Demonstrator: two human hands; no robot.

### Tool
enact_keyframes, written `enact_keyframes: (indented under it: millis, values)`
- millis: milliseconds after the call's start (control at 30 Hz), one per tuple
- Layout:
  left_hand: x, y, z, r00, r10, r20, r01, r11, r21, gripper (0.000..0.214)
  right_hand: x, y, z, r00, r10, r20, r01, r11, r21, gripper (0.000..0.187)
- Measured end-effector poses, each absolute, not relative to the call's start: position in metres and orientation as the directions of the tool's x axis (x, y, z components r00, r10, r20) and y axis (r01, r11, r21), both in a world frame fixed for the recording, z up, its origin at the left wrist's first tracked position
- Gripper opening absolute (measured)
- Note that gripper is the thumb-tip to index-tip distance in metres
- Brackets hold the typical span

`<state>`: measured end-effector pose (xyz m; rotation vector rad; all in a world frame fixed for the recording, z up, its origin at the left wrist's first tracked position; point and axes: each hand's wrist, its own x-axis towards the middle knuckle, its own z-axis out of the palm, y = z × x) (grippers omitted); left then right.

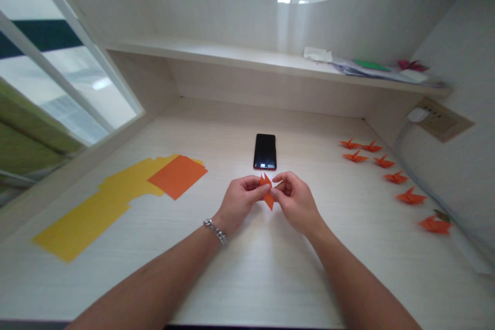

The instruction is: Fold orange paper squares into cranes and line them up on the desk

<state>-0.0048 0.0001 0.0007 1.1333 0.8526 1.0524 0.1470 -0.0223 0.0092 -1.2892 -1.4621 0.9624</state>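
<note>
Between my two hands is a small folded piece of orange paper [269, 201], a narrow pointed shape with two tips sticking up. My left hand [243, 197] pinches it from the left between thumb and fingers. From the other side, my right hand [296, 200] closes thumb and fingertips on its right edge; the fingers partly cover the paper. Just beyond my hands lies a black phone [265, 151]. Off to the right, several finished orange paper cranes [411, 196] stand in a curved row.
On the left lie orange square sheets [178, 176] over overlapping yellow paper [88, 221]. A shelf [232, 56] runs along the back, with papers [371, 71] at its right. A white cable [410, 160] hangs from a plug at the wall socket [444, 119].
</note>
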Motion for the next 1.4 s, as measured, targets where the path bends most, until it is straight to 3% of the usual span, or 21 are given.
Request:
enact_keyframes:
  millis: [100, 400, 567, 1067, 1233, 1300, 1400]
  values:
    - [-0.007, 0.001, 0.004, 0.303, 0.953, -0.008, -0.179, 0.065, 0.982, 0.018, 0.149, -0.019, 0.005, -0.070, 0.990, 0.125, 0.218, 0.137, -0.966, 0.026]
    - [-0.010, -0.001, 0.009, 0.353, 0.935, -0.044, -0.014, 0.052, 0.999, 0.024, 0.152, -0.016, 0.009, -0.095, 0.993, 0.074, 0.122, 0.085, -0.989, 0.024]
    - [-0.010, -0.002, 0.009, 0.419, 0.907, -0.044, 0.085, 0.009, 0.996, 0.021, 0.152, -0.016, 0.009, -0.054, 0.998, -0.040, 0.079, -0.035, -0.996, 0.018]
    - [-0.011, -0.003, 0.009, 0.475, 0.874, -0.104, 0.148, 0.037, 0.988, 0.018, 0.154, -0.018, 0.015, -0.073, 0.995, -0.065, -0.047, -0.069, -0.997, 0.022]
    - [-0.011, -0.003, 0.013, 0.456, 0.884, -0.107, 0.142, 0.047, 0.989, 0.017, 0.155, -0.016, 0.014, -0.048, 0.994, -0.103, -0.162, -0.110, -0.981, 0.028]
    - [-0.010, -0.004, 0.013, 0.439, 0.891, -0.119, 0.166, 0.049, 0.985, 0.019, 0.157, -0.014, 0.013, -0.068, 0.993, -0.099, -0.113, -0.106, -0.988, 0.030]
    - [-0.011, -0.003, 0.011, 0.430, 0.896, -0.107, 0.198, 0.022, 0.980, 0.020, 0.159, -0.014, 0.011, -0.113, 0.993, -0.037, 0.093, -0.027, -0.995, 0.028]
